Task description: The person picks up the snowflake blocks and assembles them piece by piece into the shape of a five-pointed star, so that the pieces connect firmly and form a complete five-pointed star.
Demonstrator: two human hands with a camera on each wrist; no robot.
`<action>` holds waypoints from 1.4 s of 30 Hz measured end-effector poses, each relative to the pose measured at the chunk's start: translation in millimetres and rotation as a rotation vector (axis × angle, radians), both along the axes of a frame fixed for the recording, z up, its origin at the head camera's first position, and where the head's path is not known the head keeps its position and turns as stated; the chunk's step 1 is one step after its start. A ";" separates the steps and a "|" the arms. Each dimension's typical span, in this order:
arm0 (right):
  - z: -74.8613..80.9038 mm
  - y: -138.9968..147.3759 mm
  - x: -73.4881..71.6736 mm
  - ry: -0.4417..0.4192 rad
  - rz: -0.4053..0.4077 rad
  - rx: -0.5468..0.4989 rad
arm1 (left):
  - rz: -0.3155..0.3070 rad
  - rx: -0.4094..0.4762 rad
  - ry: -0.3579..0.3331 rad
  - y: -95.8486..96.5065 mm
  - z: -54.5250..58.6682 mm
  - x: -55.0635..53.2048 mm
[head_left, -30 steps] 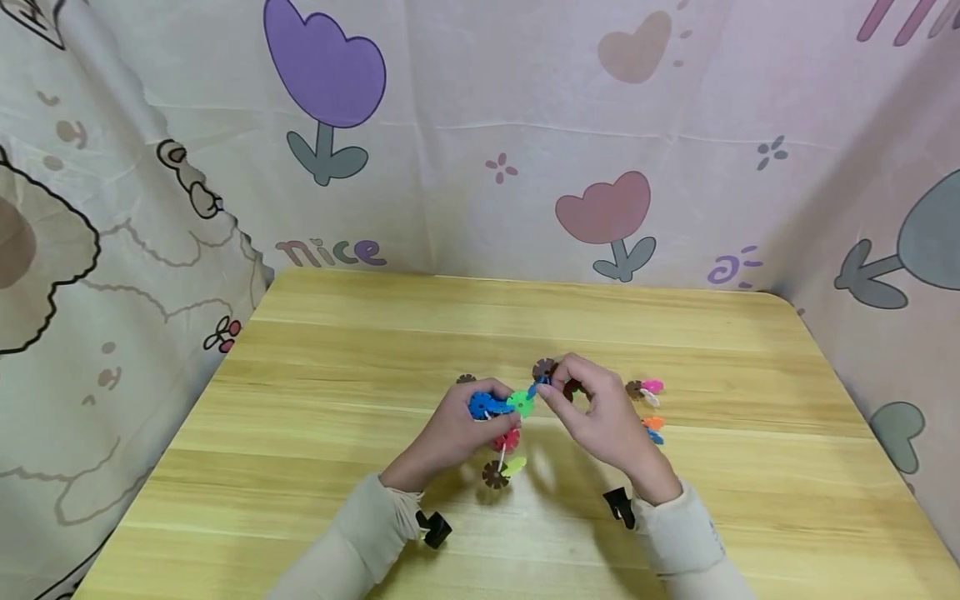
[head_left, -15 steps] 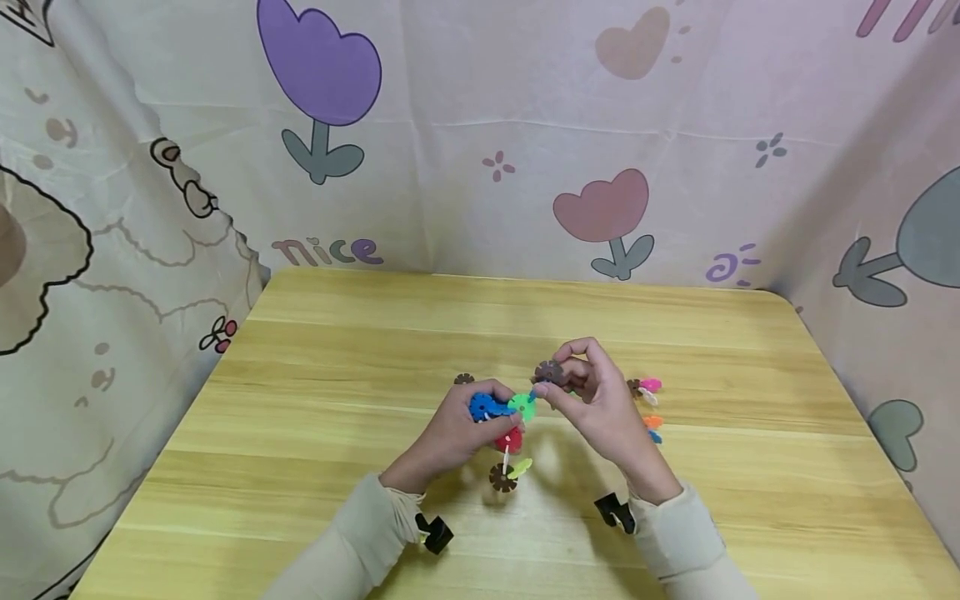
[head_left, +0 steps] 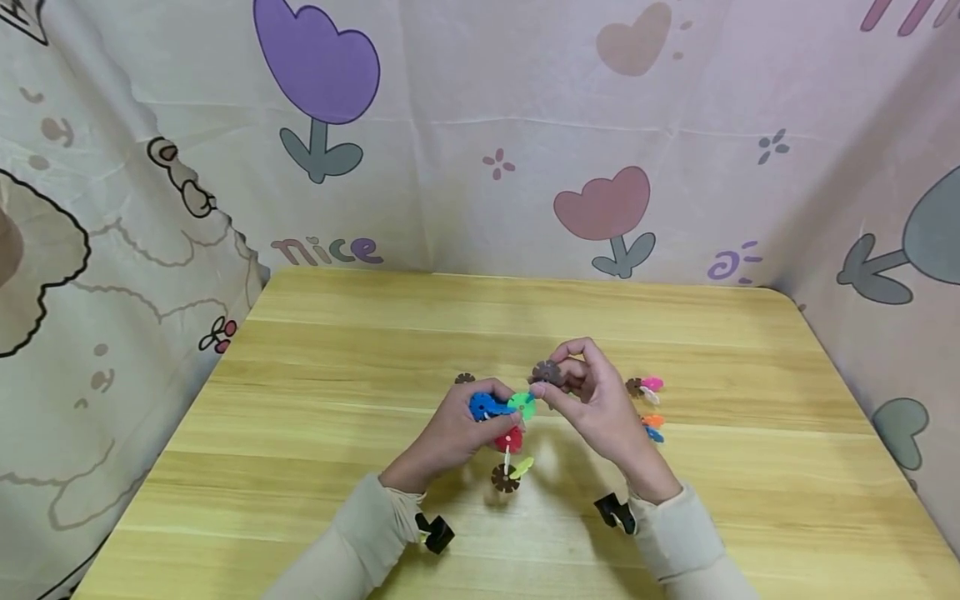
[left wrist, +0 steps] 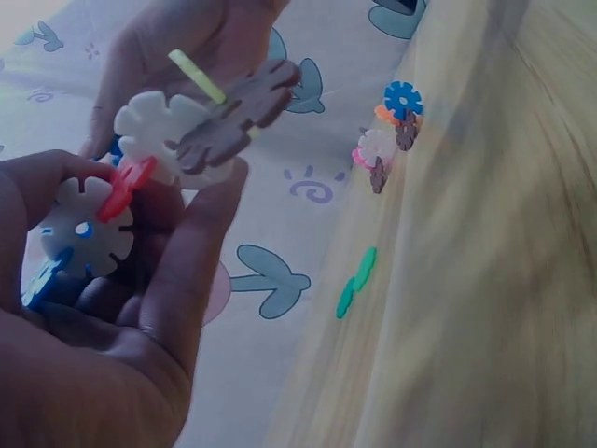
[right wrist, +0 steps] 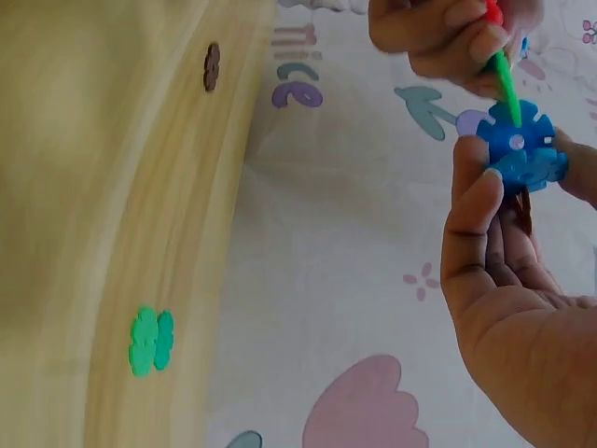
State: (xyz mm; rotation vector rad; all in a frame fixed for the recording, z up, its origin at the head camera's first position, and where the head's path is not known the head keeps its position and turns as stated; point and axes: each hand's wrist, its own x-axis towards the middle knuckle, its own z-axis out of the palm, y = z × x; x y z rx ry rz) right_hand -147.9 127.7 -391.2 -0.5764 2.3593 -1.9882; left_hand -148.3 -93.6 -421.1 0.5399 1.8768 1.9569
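Note:
A chain of slotted plastic snowflake discs is held between both hands above the table. My left hand (head_left: 453, 429) grips it around a blue disc (head_left: 480, 406), a white disc (left wrist: 89, 229) and a red disc (head_left: 510, 439). Below that hand hang a brown disc (head_left: 505, 478) and a yellow disc (head_left: 522, 467). A green disc (head_left: 521, 407) sticks out to the right of the left fingers. My right hand (head_left: 603, 408) pinches joined blue discs (right wrist: 516, 140) at the green one's edge; a brown disc (head_left: 547, 372) sits by its fingertips. Fingers partly hide the joints.
On the wooden table (head_left: 360, 333), a brown disc (head_left: 465, 378) lies beyond the left hand. Right of the right hand are a brown, pink and white cluster (head_left: 651, 386) and an orange-and-blue one (head_left: 654, 422). Joined green discs (right wrist: 145, 341) lie on the table too.
The right hand's fingers have lifted and spread somewhat, and the brown disc beside them has turned. The hanging brown and yellow discs have swung slightly right. The left hand keeps its grip.

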 end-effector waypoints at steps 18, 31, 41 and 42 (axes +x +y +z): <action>6.2 11.0 -4.1 0.104 0.214 0.150 | -0.070 0.043 -0.111 -6.1 1.1 -3.7; 6.0 25.6 -16.3 0.140 0.118 0.308 | -0.027 -0.069 -0.085 1.1 6.0 -2.4; -18.4 34.3 -46.8 -0.113 -0.045 0.880 | 0.007 -0.070 -0.056 0.9 6.7 -1.9; -20.2 31.4 -48.7 -0.140 -0.054 0.908 | 0.011 -0.063 -0.057 1.2 7.3 -1.8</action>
